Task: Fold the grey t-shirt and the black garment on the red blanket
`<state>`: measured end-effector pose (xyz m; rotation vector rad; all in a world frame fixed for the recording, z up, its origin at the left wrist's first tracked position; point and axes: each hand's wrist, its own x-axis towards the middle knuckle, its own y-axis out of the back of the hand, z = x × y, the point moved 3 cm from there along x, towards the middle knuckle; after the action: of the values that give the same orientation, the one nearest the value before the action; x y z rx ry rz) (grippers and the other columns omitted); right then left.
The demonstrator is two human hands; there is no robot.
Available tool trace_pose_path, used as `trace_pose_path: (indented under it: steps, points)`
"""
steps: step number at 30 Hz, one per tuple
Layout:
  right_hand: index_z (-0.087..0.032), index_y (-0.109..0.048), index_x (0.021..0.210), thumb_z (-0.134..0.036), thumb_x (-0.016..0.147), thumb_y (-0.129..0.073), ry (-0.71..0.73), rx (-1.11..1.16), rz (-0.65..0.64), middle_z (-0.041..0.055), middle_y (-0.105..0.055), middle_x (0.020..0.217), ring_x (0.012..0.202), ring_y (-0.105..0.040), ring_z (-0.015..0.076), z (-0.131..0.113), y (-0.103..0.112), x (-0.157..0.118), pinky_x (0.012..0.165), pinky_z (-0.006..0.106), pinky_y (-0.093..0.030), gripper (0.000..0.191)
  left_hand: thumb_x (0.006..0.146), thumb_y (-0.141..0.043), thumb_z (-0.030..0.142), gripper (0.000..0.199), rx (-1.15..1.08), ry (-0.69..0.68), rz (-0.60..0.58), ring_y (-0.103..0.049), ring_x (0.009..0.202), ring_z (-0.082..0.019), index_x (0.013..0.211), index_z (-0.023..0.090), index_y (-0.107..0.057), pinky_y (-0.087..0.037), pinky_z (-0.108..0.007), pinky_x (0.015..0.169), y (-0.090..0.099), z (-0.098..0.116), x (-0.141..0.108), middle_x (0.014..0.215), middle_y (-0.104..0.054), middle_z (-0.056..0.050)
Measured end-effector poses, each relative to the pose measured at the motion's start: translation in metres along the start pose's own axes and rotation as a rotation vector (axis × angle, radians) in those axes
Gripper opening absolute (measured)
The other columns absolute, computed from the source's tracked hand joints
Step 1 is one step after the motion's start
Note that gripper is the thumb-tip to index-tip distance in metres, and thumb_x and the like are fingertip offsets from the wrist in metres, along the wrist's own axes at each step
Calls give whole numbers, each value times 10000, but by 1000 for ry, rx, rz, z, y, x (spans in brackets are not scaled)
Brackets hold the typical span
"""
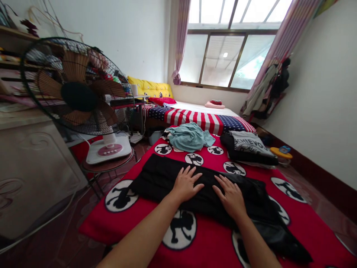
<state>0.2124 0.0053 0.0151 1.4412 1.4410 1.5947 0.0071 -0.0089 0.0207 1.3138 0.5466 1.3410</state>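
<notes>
A black garment lies spread sideways over the red blanket, which has white circles with black figures. Its right part looks shinier, and one piece trails toward the lower right. My left hand rests flat on the middle of the garment, fingers apart. Just to the right, my right hand also presses flat on the cloth with spread fingers. Whether the garment is trousers or a jacket, I cannot tell.
Behind the garment sits a crumpled light-blue cloth pile. A folded stack of grey and black clothes lies at the back right. A fan stands on a stool at left. Beyond is a bed with a striped, starred cover.
</notes>
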Motion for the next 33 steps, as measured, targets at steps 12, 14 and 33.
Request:
trace_pose_path:
  steps: [12,14,33]
  points:
    - [-281,-530,1336,-461,931,-438,34,11,87,47,-523,1407,1315,-451,247,1,-1,0,1068,502,-334,452,908,-408,606,524,-3,6,7,-325,1393,-286,1355,351,-507,-235,-520,1140,4,2,-1,1488,-429,-36]
    - [-280,-534,1331,-462,929,-445,33,20,91,50,-530,1399,1311,-456,247,1,-1,0,1064,498,-340,450,908,-410,604,522,0,4,10,-326,1392,-286,1352,348,-510,-239,-521,1138,4,2,-2,1487,-431,-37]
    - [-209,-668,1110,-461,909,-474,53,335,273,92,-651,1225,1144,-585,248,5,8,-4,1010,438,-391,376,886,-545,252,213,-195,155,334,-573,1129,-211,1010,228,-717,-446,-349,1003,27,-26,-3,1177,-654,-60]
